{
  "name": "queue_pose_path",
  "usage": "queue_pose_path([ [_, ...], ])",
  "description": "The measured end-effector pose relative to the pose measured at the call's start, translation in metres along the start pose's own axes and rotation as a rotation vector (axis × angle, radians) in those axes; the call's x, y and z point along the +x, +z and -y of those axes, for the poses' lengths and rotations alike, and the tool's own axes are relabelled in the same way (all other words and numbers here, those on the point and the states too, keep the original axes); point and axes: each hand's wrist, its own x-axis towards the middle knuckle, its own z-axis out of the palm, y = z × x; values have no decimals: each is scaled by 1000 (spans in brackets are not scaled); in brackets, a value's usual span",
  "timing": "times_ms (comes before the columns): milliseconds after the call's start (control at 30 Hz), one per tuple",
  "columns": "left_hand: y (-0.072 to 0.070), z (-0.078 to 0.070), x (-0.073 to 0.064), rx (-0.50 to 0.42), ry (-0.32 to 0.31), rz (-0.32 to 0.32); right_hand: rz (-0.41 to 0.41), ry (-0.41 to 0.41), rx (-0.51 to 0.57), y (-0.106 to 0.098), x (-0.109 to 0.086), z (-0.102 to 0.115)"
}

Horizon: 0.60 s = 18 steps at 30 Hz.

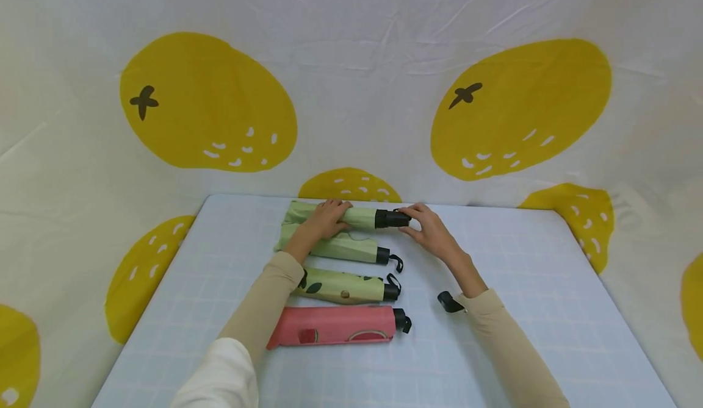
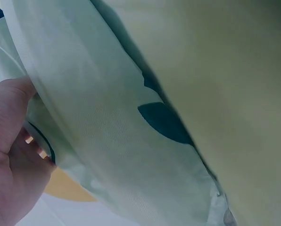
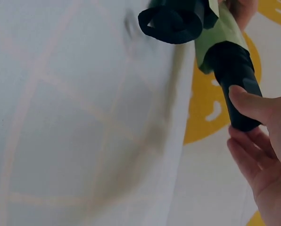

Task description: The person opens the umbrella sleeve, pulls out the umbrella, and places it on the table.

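Four folded umbrellas lie in a row on the table, handles to the right. My left hand (image 1: 329, 218) grips the body of the farthest, a light green umbrella (image 1: 362, 217). At its other end, my right hand (image 1: 431, 230) pinches the black handle (image 3: 235, 89) between thumb and fingers. Just nearer lies a second light green umbrella (image 1: 351, 249), partly behind the left forearm. A green umbrella with dark leaves (image 1: 357, 287) comes after it. Closest to me is a pinkish-red umbrella (image 1: 340, 324) with watermelon prints, its left end beside the left sleeve.
The table (image 1: 549, 322) wears a pale checked cloth and ends at the back against a white curtain (image 1: 362, 103) with large yellow fruit prints. Beside the right sleeve shows a small black object (image 1: 450, 302). Short black straps hang from the nearer umbrellas' handles.
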Motion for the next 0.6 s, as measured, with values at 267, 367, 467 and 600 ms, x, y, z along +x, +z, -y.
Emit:
queue_pose_path([
  [267,3,-3,0,37,20,-21,41,50,-3,3,0,4],
  [367,5,-4,1,67,26,-31,64,35,-22,7,2,6],
  [467,7,-6,3,96,27,-47,74,13,-59,13,5,9],
  [600,8,-9,3,143,34,-90,38,-17,-129,19,8,14],
])
